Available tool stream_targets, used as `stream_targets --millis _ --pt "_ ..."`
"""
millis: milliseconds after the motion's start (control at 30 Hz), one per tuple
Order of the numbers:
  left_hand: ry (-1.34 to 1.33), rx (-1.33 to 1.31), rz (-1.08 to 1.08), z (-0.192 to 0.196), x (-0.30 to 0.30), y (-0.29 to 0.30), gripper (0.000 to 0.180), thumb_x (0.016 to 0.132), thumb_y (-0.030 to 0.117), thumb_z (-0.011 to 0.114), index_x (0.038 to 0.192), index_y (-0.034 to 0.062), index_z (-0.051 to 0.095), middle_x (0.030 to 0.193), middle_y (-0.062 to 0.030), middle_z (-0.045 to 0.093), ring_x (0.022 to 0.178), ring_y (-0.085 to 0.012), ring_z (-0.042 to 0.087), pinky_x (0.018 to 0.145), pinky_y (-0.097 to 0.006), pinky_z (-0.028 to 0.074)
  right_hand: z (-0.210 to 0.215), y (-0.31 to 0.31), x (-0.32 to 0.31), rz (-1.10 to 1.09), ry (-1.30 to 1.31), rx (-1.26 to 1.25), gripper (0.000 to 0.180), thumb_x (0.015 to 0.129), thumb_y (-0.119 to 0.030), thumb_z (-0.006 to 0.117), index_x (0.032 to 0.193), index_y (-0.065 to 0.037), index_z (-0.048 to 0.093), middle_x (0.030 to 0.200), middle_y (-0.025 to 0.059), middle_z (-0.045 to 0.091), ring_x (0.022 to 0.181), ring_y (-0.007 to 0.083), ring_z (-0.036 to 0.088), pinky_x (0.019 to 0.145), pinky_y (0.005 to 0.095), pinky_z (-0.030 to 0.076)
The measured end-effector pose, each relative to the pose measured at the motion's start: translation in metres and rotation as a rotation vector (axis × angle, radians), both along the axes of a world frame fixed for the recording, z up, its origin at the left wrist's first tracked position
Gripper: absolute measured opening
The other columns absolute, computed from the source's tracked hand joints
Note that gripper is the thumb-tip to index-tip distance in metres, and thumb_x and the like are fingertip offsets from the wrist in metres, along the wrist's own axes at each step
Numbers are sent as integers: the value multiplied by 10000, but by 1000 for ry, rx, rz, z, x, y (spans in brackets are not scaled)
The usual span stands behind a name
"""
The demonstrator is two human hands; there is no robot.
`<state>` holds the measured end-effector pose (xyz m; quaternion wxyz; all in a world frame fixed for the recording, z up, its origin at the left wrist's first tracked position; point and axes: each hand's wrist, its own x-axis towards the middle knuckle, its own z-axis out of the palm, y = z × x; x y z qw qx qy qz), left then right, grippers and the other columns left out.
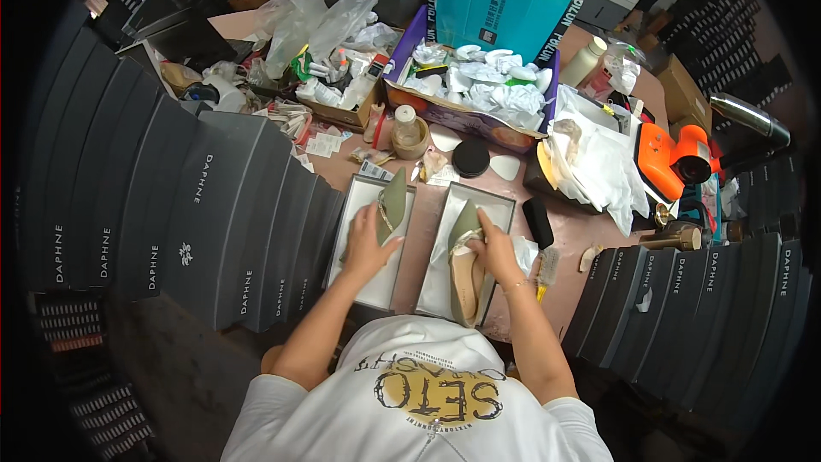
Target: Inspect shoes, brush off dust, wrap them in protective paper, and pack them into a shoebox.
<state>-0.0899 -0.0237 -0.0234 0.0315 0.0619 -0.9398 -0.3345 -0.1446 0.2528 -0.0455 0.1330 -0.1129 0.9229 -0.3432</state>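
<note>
My left hand (368, 244) is closed on an olive-green pointed shoe (392, 201) by its side, with the toe pointing away and the heel part hidden beneath the hand. The shoe is over a shallow grey-rimmed, white-lined box part (374, 292). My right hand (496, 250) grips the matching olive-green shoe (466, 278), which has a strap across the front and a tan insole. That shoe is over a second white-lined box part (432, 287), its heel end reaching the near rim. Whether either shoe touches the lining is unclear.
Dark grey shoeboxes (218, 205) stand stacked at left, others (684, 299) at right. Beyond my hands are a purple carton (453, 111) of white paper, a jar (409, 131) and a black round lid (471, 158). A brush (547, 267) and orange heat-gun-like tool (671, 154) lie right.
</note>
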Motion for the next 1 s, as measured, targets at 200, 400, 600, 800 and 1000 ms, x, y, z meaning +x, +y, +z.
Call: stream_targets --millis 200,400,600,800,1000 --pt "-397 -41 -85 -68 -4 -32 768 690 232 744 1357 92 388 1201 -195 491 1139 -376 473 957 -444 408 8 -34 41 76 42 316 599 781 -269 671 1268 -18 431 1185 246 507 940 410 589 790 444 509" --pt "-636 809 -148 -35 -3 -30 479 733 115 675 1181 6 547 1120 -121 597 997 -186 598 817 -324 493 -17 -27 80 155 -268 506 593 713 -306 717 1184 -53 461 1168 243 512 938 397 596 786 424 519" --pt "-621 1709 -320 27 21 -6 774 738 367 762 1315 -19 419 1237 -203 531 1096 -277 575 925 -389 492 -5 -37 71 87 -80 500 453 735 -240 656 1108 -59 472 1036 234 569 871 394 618 729 450 525" --pt "-576 1555 -348 46 38 1 818 681 414 777 1295 -14 446 1226 -204 540 1075 -275 592 931 -377 491 71 11 67 -67 -163 -10 412 761 -173 649 1120 -32 505 1075 161 602 943 283 626 786 374 517" --pt "-653 1505 -385 64 46 14 813 626 369 781 1274 -9 467 1193 -191 561 1043 -261 612 905 -372 498 102 39 95 -293 -575 -1239 363 783 -22 557 1140 -2 497 1109 42 573 1005 124 554 880 287 450"
